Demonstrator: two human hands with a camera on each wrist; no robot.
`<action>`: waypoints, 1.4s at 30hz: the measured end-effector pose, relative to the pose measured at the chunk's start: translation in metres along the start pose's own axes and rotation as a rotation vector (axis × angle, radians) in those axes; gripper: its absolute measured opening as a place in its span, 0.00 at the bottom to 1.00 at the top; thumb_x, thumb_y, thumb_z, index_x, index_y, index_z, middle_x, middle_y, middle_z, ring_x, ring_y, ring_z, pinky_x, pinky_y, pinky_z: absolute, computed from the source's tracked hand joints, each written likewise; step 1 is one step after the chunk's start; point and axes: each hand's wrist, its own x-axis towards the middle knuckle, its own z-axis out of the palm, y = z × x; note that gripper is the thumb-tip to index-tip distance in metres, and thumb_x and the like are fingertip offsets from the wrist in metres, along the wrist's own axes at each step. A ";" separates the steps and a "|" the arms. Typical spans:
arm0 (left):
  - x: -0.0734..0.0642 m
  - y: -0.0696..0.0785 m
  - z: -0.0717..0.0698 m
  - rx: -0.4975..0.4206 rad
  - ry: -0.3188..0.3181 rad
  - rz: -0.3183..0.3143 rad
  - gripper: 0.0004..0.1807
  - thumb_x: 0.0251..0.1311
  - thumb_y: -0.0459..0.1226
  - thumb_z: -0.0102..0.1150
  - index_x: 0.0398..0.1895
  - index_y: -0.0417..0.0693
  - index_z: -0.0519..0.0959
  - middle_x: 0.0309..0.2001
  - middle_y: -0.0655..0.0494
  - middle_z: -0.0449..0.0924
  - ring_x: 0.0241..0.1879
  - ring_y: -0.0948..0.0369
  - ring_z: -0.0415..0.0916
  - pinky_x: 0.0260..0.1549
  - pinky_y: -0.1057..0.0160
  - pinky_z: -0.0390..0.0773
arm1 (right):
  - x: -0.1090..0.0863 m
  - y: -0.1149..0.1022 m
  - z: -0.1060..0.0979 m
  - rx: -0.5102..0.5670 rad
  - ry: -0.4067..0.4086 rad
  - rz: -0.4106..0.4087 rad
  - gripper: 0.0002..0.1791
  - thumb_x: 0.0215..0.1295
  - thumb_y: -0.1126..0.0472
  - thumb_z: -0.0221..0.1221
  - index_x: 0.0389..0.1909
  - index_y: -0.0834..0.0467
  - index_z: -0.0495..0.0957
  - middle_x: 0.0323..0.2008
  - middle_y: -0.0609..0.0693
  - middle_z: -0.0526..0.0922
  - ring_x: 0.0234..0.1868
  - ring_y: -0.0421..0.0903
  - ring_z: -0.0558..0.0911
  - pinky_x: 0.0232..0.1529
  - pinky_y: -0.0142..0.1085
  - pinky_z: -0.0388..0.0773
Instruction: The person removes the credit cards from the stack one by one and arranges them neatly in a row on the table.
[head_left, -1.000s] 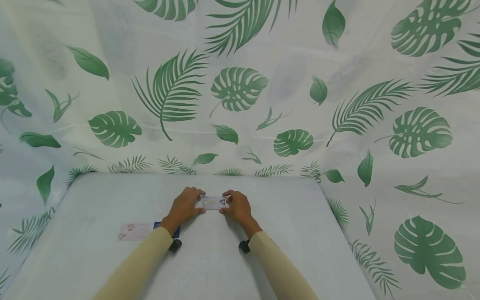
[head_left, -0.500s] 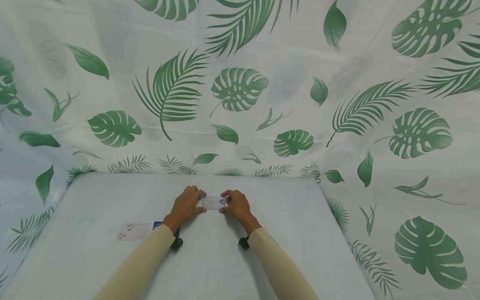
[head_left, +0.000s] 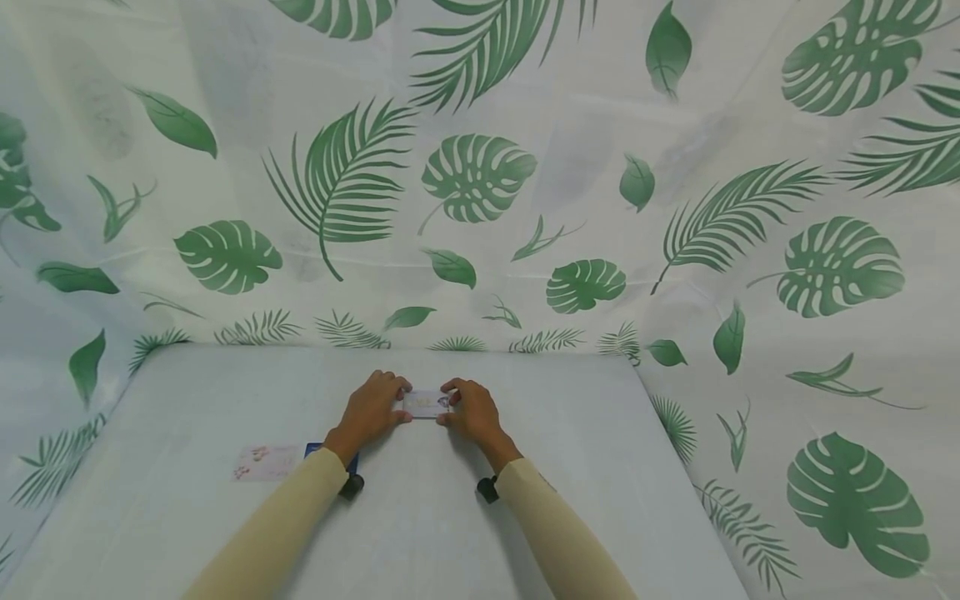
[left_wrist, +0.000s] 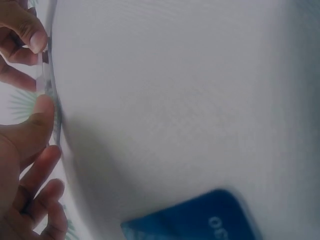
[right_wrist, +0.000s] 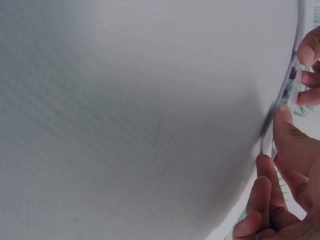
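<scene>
Pinching opposite ends of thin, pale rectangular card [head_left: 424,405], bare left hand [head_left: 372,408] and right hand [head_left: 474,412] hold it at far half of white table [head_left: 420,508]; hard squeeze could bow it loose.

Pink floral card [head_left: 266,463] and blue card [left_wrist: 187,217] on white table [head_left: 420,525], leaf-printed sheeting [head_left: 585,200] behind.

The head view looks forward and down over the white table [head_left: 570,517] from well back. Both wrist views, closer, look across it, sharing the card [head_left: 424,405] nearly edge-on.
</scene>
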 end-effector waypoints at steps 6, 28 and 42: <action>0.000 0.001 -0.005 0.004 -0.001 -0.002 0.29 0.56 0.44 0.81 0.59 0.45 0.83 0.42 0.54 0.80 0.47 0.57 0.70 0.49 0.54 0.77 | -0.003 -0.004 -0.003 0.024 0.005 -0.024 0.28 0.56 0.62 0.79 0.59 0.53 0.83 0.42 0.49 0.86 0.45 0.48 0.78 0.54 0.47 0.76; -0.008 0.002 -0.017 0.060 0.050 0.076 0.34 0.48 0.47 0.86 0.59 0.46 0.84 0.41 0.56 0.81 0.47 0.56 0.72 0.47 0.54 0.80 | -0.015 -0.011 -0.009 -0.028 0.044 -0.092 0.34 0.52 0.60 0.81 0.63 0.52 0.83 0.41 0.48 0.85 0.40 0.44 0.74 0.43 0.38 0.71; -0.024 0.006 -0.026 0.065 0.084 0.117 0.31 0.48 0.45 0.86 0.56 0.48 0.86 0.40 0.58 0.82 0.43 0.59 0.71 0.43 0.58 0.79 | -0.028 -0.011 -0.009 -0.015 0.067 -0.142 0.33 0.50 0.56 0.81 0.61 0.52 0.85 0.39 0.45 0.85 0.38 0.41 0.74 0.42 0.35 0.72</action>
